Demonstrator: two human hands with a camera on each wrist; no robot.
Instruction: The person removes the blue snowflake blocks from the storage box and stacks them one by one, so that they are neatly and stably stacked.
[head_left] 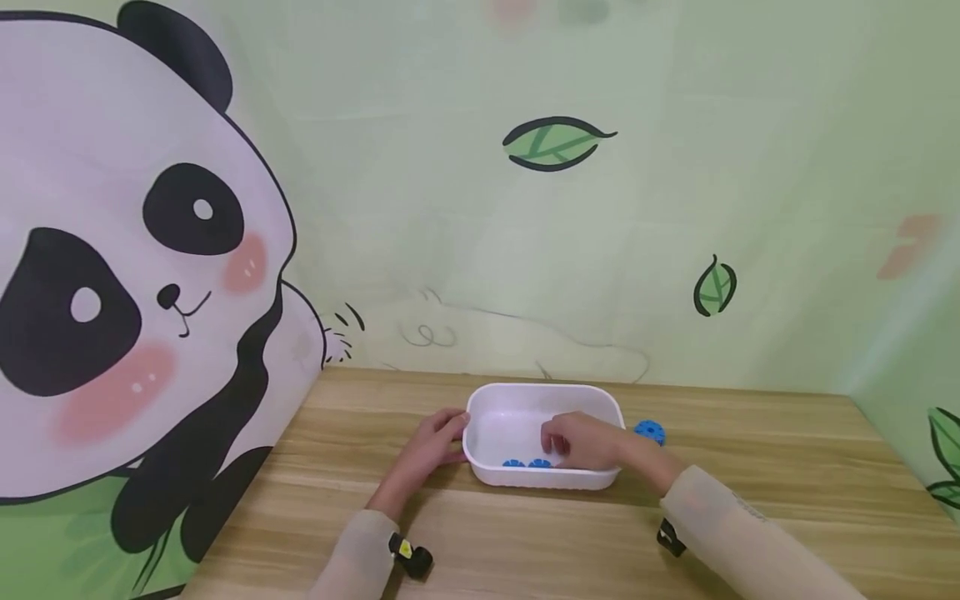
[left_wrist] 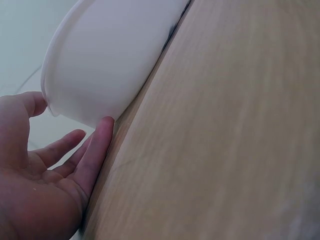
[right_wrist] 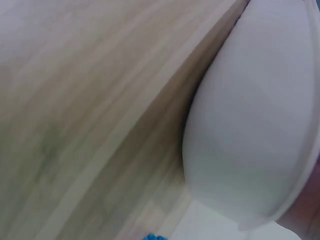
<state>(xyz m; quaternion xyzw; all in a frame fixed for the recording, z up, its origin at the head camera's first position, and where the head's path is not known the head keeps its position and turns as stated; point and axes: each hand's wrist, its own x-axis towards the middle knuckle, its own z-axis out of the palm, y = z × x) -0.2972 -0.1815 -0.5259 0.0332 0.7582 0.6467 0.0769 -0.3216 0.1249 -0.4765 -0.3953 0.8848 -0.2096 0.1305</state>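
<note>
A white plastic basin [head_left: 495,479] with rounded corners stands on the wooden table. My left hand [head_left: 437,442] holds its left end; in the left wrist view the thumb [left_wrist: 35,104] lies at the rim and a fingertip meets the lower wall. My right hand [head_left: 585,440] reaches over the right side into the basin, fingers bent down toward the bottom. Just left of those fingers, two blue notched discs [head_left: 539,464] show above the front rim. I cannot tell whether the right fingers hold a disc. In the right wrist view the basin's outer wall [right_wrist: 250,120] hides most of that hand.
Another blue notched disc [head_left: 649,432] lies on the table to the right of the basin, close to the right forearm. The wooden table [head_left: 780,467] ends at a pale green wall cloth [head_left: 420,208] with a panda and leaves printed on it.
</note>
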